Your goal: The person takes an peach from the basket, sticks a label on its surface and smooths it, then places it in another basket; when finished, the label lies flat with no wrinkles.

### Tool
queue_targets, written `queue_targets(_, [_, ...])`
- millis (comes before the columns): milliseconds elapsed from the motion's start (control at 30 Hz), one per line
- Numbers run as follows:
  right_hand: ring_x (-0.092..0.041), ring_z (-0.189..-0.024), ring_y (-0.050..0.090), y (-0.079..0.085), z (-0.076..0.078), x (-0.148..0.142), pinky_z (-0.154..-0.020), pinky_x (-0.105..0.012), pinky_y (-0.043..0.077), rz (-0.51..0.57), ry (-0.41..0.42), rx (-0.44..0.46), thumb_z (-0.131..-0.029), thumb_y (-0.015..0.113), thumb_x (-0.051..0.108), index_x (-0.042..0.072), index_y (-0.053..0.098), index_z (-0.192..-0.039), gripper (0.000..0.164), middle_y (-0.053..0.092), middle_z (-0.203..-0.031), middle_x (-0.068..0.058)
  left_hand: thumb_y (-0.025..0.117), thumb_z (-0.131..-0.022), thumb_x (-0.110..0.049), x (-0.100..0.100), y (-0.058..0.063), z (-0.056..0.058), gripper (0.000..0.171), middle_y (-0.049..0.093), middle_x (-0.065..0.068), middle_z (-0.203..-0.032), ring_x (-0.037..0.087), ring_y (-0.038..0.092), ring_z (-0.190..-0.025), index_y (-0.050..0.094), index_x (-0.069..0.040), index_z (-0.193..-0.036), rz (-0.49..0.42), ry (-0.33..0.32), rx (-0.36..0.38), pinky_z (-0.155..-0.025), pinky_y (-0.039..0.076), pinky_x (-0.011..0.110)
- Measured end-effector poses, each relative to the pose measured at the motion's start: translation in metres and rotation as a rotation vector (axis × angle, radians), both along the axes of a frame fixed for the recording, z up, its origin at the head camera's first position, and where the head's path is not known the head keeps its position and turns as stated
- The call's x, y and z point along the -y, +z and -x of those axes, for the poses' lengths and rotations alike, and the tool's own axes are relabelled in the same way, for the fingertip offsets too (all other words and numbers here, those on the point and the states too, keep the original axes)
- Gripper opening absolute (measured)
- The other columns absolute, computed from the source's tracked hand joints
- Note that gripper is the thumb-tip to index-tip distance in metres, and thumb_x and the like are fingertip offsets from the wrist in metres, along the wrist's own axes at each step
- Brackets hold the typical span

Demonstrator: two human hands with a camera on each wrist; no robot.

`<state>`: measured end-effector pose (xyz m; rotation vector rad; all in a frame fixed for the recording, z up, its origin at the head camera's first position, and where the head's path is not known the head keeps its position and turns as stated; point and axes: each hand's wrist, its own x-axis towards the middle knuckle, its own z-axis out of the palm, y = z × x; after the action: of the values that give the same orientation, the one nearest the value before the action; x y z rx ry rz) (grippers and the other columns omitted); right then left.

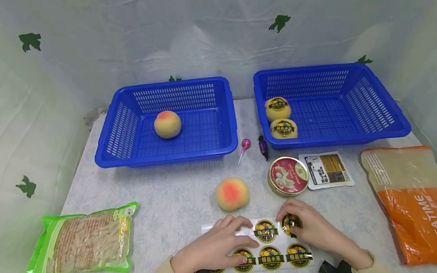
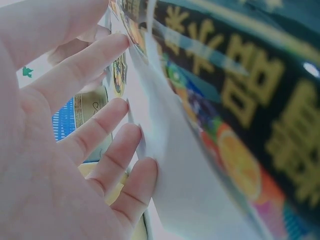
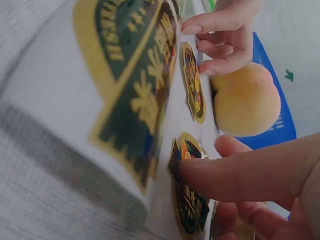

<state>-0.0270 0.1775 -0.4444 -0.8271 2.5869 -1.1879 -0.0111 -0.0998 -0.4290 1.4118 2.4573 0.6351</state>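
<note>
A white sheet of round fruit stickers [image 1: 248,226], black and gold with printed characters, lies at the table's front. My left hand [image 1: 221,245] rests on its left part with fingers spread, fingertips touching the sheet; in the left wrist view the fingers [image 2: 100,122] meet its surface. At the upper right corner, my right hand [image 1: 308,223] holds a sticker [image 1: 288,223] between thumb and curled fingers. The right wrist view has the thumb [image 3: 225,175] over this sticker [image 3: 187,195]. A loose peach [image 1: 232,194] sits just beyond the sheet.
The left blue basket [image 1: 166,158] holds one peach [image 1: 168,124]; the right blue basket [image 1: 342,138] holds two stickered peaches [image 1: 284,129]. A lollipop [image 1: 245,144], purple candy [image 1: 263,148], round tin [image 1: 289,176] and flat pouch [image 1: 328,170] lie between. Bags flank: green [image 1: 88,243], orange [image 1: 425,218].
</note>
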Motion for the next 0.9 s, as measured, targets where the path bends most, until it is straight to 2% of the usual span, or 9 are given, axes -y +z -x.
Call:
queue_targets(100, [-0.008, -0.081, 0.048, 0.000, 0.000, 0.000, -0.068, -0.025, 0.044, -0.010, -0.014, -0.004, -0.061, 0.070, -0.015, 0.020, 0.062, -0.086, 0.044, 0.051, -0.088, 0.013, 0.058, -0.086, -0.036, 0.000, 0.000, 0.000, 0.030, 0.039, -0.001, -0.129, 0.015, 0.039, -0.104, 0.060, -0.031, -0.115, 0.000, 0.001, 0.001, -0.085, 0.038, 0.030])
queue_targets(267, [-0.005, -0.065, 0.045, 0.002, 0.001, 0.000, -0.054, -0.020, 0.041, 0.010, -0.039, 0.072, -0.068, 0.068, -0.011, 0.020, 0.061, -0.082, 0.036, 0.049, -0.076, 0.010, 0.058, -0.086, -0.036, 0.000, 0.000, 0.000, 0.029, 0.038, -0.001, -0.129, 0.015, 0.039, -0.103, 0.060, -0.031, -0.115, -0.005, 0.000, 0.001, -0.085, 0.037, 0.030])
queue_targets(333, [-0.004, -0.062, 0.045, 0.003, 0.001, 0.001, -0.052, -0.020, 0.041, 0.024, -0.037, 0.077, -0.071, 0.069, -0.008, 0.021, 0.061, -0.081, 0.031, 0.049, -0.073, 0.010, 0.058, -0.086, -0.036, 0.000, -0.001, 0.000, 0.029, 0.038, -0.001, -0.129, 0.015, 0.039, -0.103, 0.060, -0.031, -0.115, -0.007, -0.001, -0.001, -0.085, 0.037, 0.030])
queue_targets(500, [-0.004, -0.067, 0.048, 0.009, 0.002, 0.004, -0.057, -0.021, 0.044, 0.086, -0.006, 0.033, -0.074, 0.070, 0.000, 0.021, 0.062, -0.081, 0.024, 0.052, -0.076, 0.012, 0.057, -0.087, -0.036, 0.000, 0.000, 0.001, 0.030, 0.038, -0.002, -0.129, 0.014, 0.038, -0.103, 0.059, -0.032, -0.116, -0.003, -0.006, 0.010, -0.085, 0.037, 0.029])
queue_targets(700, [-0.007, -0.069, 0.051, 0.019, 0.009, 0.009, -0.059, -0.022, 0.046, 0.191, 0.041, 0.046, -0.077, 0.067, 0.001, 0.017, 0.064, -0.087, 0.020, 0.054, -0.078, 0.008, 0.055, -0.088, -0.035, 0.003, 0.004, 0.001, 0.031, 0.039, -0.001, -0.129, 0.013, 0.039, -0.106, 0.057, -0.031, -0.119, 0.006, -0.013, 0.026, -0.085, 0.037, 0.028])
queue_targets(900, [-0.010, -0.072, 0.050, 0.028, 0.020, 0.018, -0.061, -0.023, 0.046, 0.290, 0.062, 0.020, -0.081, 0.064, 0.005, 0.016, 0.064, -0.090, 0.014, 0.055, -0.084, 0.004, 0.055, -0.090, -0.030, 0.006, 0.012, 0.003, 0.029, 0.044, 0.000, -0.124, 0.012, 0.043, -0.104, 0.058, -0.027, -0.118, -0.093, -0.007, 0.084, -0.088, 0.039, 0.026])
